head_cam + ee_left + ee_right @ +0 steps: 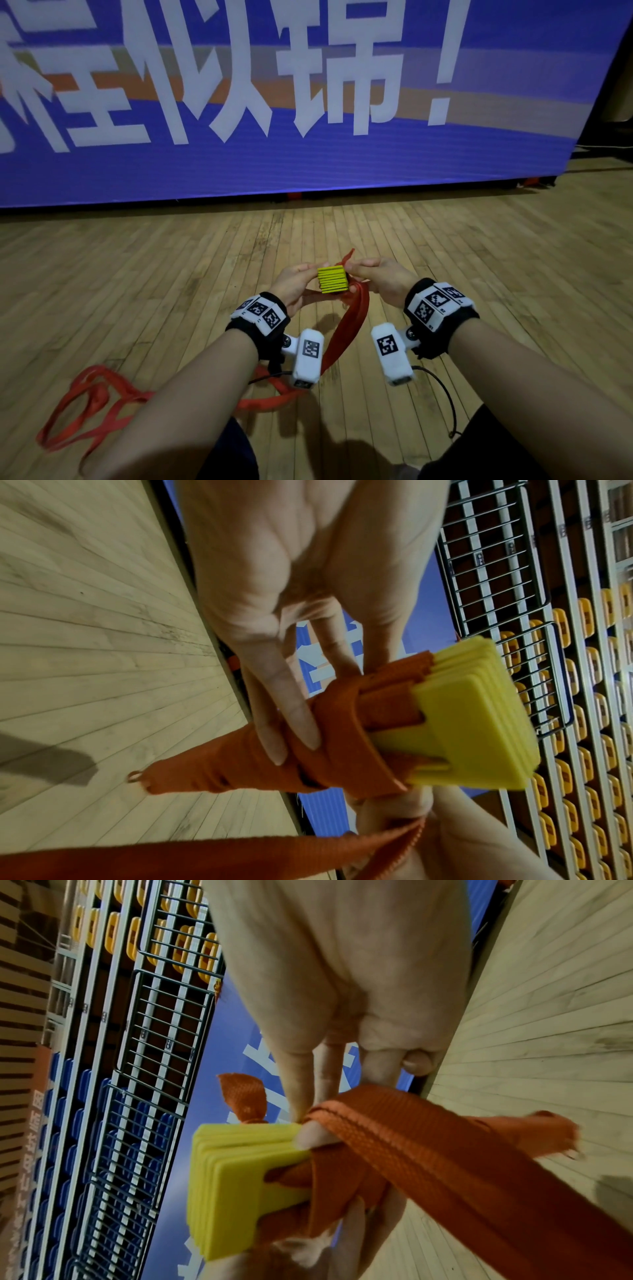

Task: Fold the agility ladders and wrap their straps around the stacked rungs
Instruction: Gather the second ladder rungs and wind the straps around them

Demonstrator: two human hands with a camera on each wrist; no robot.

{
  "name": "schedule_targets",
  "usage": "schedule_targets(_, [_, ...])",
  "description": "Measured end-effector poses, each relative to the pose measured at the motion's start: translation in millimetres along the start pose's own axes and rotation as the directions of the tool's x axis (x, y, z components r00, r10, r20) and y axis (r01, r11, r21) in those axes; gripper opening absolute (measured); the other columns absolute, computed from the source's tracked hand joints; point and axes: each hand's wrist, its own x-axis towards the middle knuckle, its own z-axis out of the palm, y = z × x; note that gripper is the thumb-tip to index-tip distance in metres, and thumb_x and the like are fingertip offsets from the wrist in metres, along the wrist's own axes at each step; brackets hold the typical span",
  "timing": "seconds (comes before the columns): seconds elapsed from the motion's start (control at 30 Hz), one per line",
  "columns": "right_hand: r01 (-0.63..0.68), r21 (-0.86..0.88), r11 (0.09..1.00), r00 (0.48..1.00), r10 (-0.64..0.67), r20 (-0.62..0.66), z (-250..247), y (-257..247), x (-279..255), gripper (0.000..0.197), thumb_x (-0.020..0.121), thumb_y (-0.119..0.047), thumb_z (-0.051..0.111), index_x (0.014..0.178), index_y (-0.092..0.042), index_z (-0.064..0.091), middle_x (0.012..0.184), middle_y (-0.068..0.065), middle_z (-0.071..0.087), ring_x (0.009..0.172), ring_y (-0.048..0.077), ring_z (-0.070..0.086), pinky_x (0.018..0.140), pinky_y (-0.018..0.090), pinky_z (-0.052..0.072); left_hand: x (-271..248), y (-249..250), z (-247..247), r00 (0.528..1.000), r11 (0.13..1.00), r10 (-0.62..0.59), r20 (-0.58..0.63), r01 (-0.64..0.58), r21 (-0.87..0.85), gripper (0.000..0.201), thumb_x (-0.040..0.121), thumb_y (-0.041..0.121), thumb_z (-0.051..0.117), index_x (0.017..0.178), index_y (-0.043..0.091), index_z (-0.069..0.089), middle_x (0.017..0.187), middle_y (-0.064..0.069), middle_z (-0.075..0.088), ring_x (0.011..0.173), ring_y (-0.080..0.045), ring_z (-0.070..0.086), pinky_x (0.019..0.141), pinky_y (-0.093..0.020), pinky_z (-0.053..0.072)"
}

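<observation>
A stack of yellow ladder rungs (332, 279) is held end-on in the air between both hands, over the wood floor. My left hand (295, 286) grips the stack's left side, fingers lying over orange strap wound round the rungs (342, 731). My right hand (380, 277) pinches the orange strap (394, 1139) against the stack's right edge (240, 1185). From there the strap (349, 329) hangs down between my wrists and runs left to a loose tangle (92, 404) on the floor. A short strap end (348, 257) sticks up behind the stack.
A big blue banner (274, 102) with white characters stands across the floor just ahead. The wrist views show metal railings (496, 574) and rows of yellow and blue seats (113, 928) beyond. Wood floor (171, 274) lies all around; my dark-clothed knees are at the bottom edge.
</observation>
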Motion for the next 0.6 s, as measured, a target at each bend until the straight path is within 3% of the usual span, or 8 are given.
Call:
schedule_targets(0.13, [-0.015,-0.025,1.000,0.999,0.014,-0.044,-3,4,4,0.014,0.093,-0.008,0.056,0.099,0.000,0.066,0.075,0.010,0.063,0.044,0.006,0.058,0.056,0.014,0.050,-1,-4,2,0.999,1.000,-0.028,0.038,0.028,-0.002,0.034,0.096,0.010,0.051,0.121,-0.013,0.055,0.124,-0.026,0.058,0.103,-0.044,0.062,0.072,-0.048,0.058])
schedule_targets(0.27, [-0.061,-0.070,0.996,0.993,0.054,-0.105,-6,8,9,0.028,0.094,-0.019,0.055,0.112,0.000,0.065,0.056,0.002,0.058,0.056,0.011,0.054,0.079,0.023,0.040,-1,-4,0,0.996,1.000,-0.028,0.080,0.027,0.005,0.035,0.098,0.021,0.050,0.121,-0.005,0.057,0.126,-0.022,0.058,0.106,-0.036,0.064,0.072,-0.047,0.059])
schedule_targets(0.33, [-0.084,-0.054,0.995,0.989,0.076,-0.128,-6,9,12,0.029,0.094,-0.023,0.054,0.111,-0.002,0.065,0.049,-0.001,0.056,0.061,0.014,0.051,0.079,0.026,0.036,-3,-4,-2,0.994,1.000,-0.029,0.108,0.028,0.015,0.039,0.095,0.033,0.052,0.119,0.003,0.060,0.126,-0.020,0.058,0.107,-0.033,0.064,0.073,-0.046,0.059])
schedule_targets(0.47, [-0.116,-0.029,0.993,0.979,0.109,-0.173,-5,10,14,0.028,0.092,-0.025,0.057,0.108,-0.003,0.066,0.062,0.007,0.057,0.057,0.016,0.054,0.071,0.023,0.037,-4,-4,-4,0.985,0.998,-0.030,0.168,0.020,0.058,0.063,0.082,0.054,0.056,0.126,0.009,0.060,0.122,-0.016,0.062,0.106,-0.024,0.066,0.077,-0.043,0.057])
schedule_targets(0.6, [-0.125,-0.023,0.992,0.975,0.119,-0.189,-7,13,17,0.024,0.092,-0.021,0.057,0.105,-0.005,0.068,0.076,0.014,0.060,0.060,0.017,0.055,0.073,0.025,0.039,-6,-3,-2,0.983,0.997,-0.037,0.179,0.026,0.067,0.058,0.078,0.053,0.058,0.119,0.012,0.062,0.118,-0.015,0.062,0.108,-0.022,0.064,0.076,-0.041,0.058])
